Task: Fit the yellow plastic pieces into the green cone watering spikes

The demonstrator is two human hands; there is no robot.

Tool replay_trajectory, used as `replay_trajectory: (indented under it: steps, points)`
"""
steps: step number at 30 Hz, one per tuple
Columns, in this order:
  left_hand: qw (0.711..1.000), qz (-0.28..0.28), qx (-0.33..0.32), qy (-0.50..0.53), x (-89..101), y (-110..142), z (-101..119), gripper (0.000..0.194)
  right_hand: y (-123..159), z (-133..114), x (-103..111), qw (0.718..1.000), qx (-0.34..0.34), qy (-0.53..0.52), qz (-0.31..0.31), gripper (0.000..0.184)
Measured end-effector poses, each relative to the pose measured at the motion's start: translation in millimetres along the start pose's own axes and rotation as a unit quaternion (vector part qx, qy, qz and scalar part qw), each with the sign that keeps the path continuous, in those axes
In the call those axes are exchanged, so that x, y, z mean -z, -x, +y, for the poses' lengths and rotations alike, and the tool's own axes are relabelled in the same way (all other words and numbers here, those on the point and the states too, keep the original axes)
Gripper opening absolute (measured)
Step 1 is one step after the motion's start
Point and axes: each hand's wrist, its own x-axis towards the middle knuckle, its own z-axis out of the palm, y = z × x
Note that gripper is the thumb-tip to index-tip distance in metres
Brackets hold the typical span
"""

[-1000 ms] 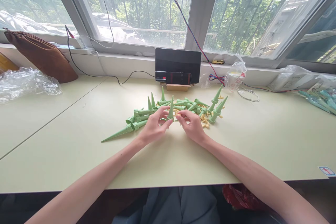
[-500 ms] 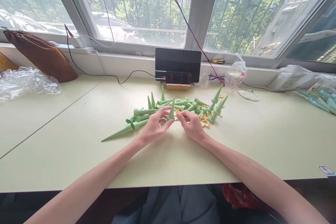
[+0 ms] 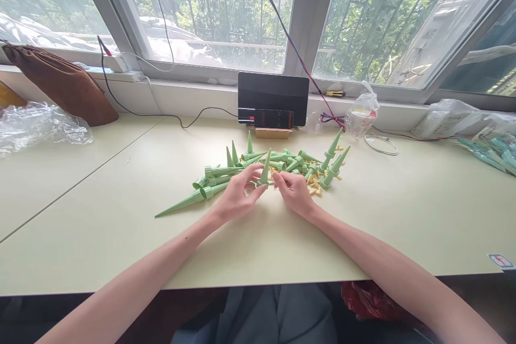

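Note:
My left hand [image 3: 242, 191] is closed around the base of a green plastic spike [image 3: 265, 167], which stands point up with a slight lean to the right. Just right of that spike, the thumb and fingers of my right hand [image 3: 295, 189] are pinched together; what they hold, if anything, is too small and covered to make out. Several more green spikes [image 3: 221, 171] lie in a pile behind and left of my left hand. Small yellow plastic pieces [image 3: 315, 187] are scattered by my right hand, among other spikes [image 3: 332, 167] that tilt upward.
At the back, a tablet [image 3: 274, 94] and a phone [image 3: 274, 119] lean on a small cardboard stand [image 3: 273, 133]. A brown bag [image 3: 64, 86] and clear plastic wrap [image 3: 44, 126] are at left. To the right are a plastic bag [image 3: 362, 113] and a white cable [image 3: 381, 145].
The spike in my left hand has tipped slightly further to the right. My right hand has shifted a little, its fingers still pinched. The pile looks the same.

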Motion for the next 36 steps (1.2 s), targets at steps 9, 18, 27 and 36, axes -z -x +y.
replay_trajectory:
  steps: [9,18,27,36]
  points:
    - [1.0,0.003,0.016,0.023,-0.7,0.6,-3.5,0.041,0.5,2.3,-0.9,1.0,-0.011,-0.002,-0.011,0.052]
    - [0.995,0.015,0.047,0.082,-0.6,-1.0,-0.5,0.04,1.4,1.1,0.2,1.0,-0.004,-0.017,-0.024,0.038]
    - [0.994,0.015,0.053,0.099,-0.1,-1.4,2.4,0.039,2.4,1.4,0.7,0.998,-0.002,-0.046,-0.037,0.03]
    - [0.996,0.009,0.037,0.084,-0.2,-0.4,0.0,0.039,0.9,2.0,0.0,1.0,-0.004,-0.015,-0.027,0.043]
